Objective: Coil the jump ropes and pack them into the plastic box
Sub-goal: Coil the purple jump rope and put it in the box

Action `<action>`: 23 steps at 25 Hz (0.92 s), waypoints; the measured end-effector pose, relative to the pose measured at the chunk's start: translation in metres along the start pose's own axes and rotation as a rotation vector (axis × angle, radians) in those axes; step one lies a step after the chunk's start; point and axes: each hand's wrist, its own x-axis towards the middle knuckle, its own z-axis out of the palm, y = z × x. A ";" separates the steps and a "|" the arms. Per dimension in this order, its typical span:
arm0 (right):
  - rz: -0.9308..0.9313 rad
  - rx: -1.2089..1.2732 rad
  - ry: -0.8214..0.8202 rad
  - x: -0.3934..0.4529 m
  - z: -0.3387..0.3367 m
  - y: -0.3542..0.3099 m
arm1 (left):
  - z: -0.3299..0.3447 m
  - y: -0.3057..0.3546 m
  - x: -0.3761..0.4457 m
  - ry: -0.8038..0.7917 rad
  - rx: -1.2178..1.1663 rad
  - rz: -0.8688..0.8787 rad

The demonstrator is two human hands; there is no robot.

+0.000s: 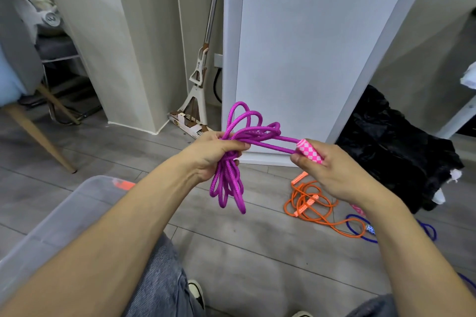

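Note:
My left hand (213, 154) grips the middle of a coiled magenta jump rope (233, 183); loops stick up above my fist and hang below it. My right hand (332, 175) holds that rope's pink-and-white checkered handle (309, 150), and two strands run taut from it to the coil. An orange jump rope (309, 203) lies tangled on the floor under my right hand. A blue jump rope (360, 229) lies beside it, partly hidden by my right forearm. The clear plastic box (64, 216) stands at the lower left, with something orange visible at its far edge.
A black heap of cloth or bags (401, 152) sits on the floor at the right. A mop (198, 80) leans in the corner beside a white panel (309, 59). A chair leg (41, 139) angles across the left. My knees and shoes show at the bottom.

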 end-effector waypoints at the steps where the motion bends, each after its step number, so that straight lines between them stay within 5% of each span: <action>1: 0.013 -0.004 0.010 0.003 0.004 0.000 | 0.000 -0.002 0.003 0.043 -0.016 0.025; 4: 0.065 -0.001 0.008 0.009 0.015 -0.001 | -0.008 -0.009 0.003 0.042 -0.019 -0.001; 9: 0.208 0.006 -0.247 0.008 0.017 0.005 | -0.033 -0.007 0.013 0.214 -0.127 -0.049; 17: 0.303 0.360 -0.143 0.054 0.083 -0.037 | -0.070 -0.014 -0.002 0.143 -0.383 -0.100; 23: 0.058 0.289 -0.266 0.094 0.187 -0.088 | -0.120 -0.051 -0.013 0.290 -0.533 0.009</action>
